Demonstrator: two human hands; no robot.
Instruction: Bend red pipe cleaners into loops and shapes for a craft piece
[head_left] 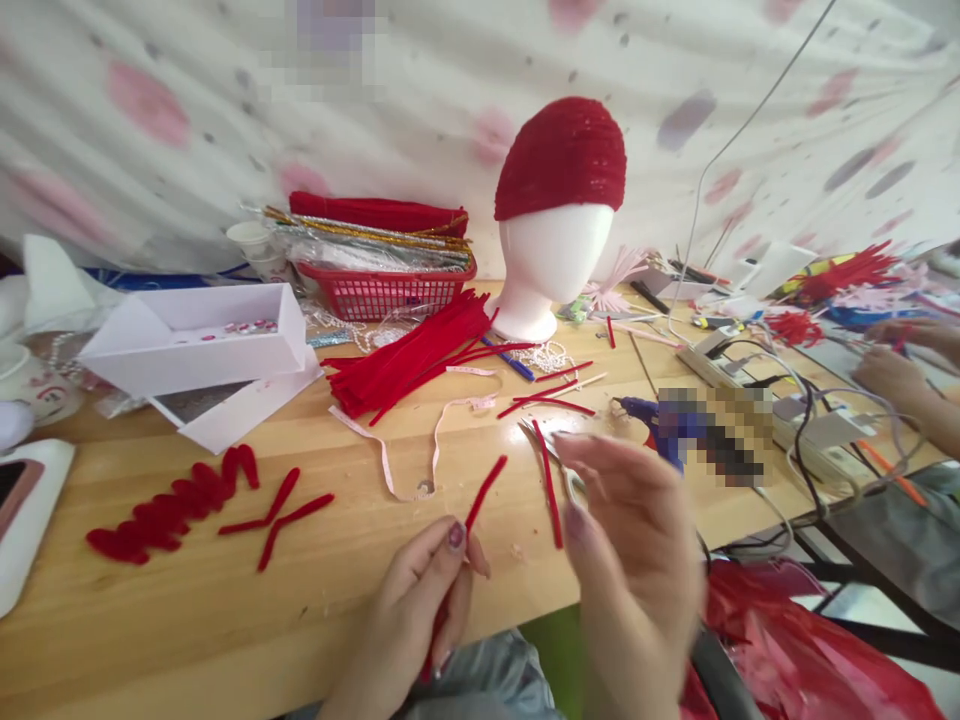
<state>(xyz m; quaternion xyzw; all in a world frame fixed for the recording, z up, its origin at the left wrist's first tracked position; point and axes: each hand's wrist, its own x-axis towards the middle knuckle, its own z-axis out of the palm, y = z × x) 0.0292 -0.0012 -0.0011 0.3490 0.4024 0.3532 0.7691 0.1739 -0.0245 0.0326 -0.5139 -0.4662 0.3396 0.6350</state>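
We find the left hand [424,605] at the near middle, thumb and fingers drawn together in a pinch. We record the right hand [641,555] to its right, well apart, slightly blurred, thumb raised, fingers curved leftward, holding nothing.

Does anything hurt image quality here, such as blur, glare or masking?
Head view: right hand motion-blurred, left hand crisper; head view: pale glare on the table; head view: blocky pixelation covers part of the glue gun and of the curtain.
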